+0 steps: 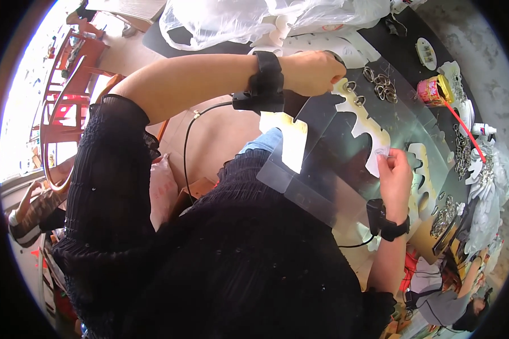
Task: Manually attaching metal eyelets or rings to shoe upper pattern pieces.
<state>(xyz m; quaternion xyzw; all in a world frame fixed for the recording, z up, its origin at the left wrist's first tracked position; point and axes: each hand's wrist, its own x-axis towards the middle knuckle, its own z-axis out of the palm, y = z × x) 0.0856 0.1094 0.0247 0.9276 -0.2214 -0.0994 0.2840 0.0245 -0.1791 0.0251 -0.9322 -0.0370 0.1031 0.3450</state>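
A scalloped white-and-yellow strip point(363, 121) like cut card lies slantwise on the clear sheet over the dark table. Thumb and fingers of my right hand point(396, 172) pinch its lower end. My left hand point(314, 72) is closed at the strip's upper end; a small dark thing shows by its knuckles, and what its fingers hold is hidden. Two metal rings point(351, 86) rest at the strip's upper part. Just beyond them is a small heap of metal rings point(383, 89). Another pale curved piece point(293, 141) lies near the table's near edge, beside my lap.
Clear plastic bags point(220, 22) with white cut pieces cover the far side. Rightward are a pink-and-yellow tub point(434, 91), a red stick point(464, 127), a scalloped piece point(423, 181) and ring piles point(447, 217). A red chair point(68, 107) stands left. Another person point(449, 308) is at lower right.
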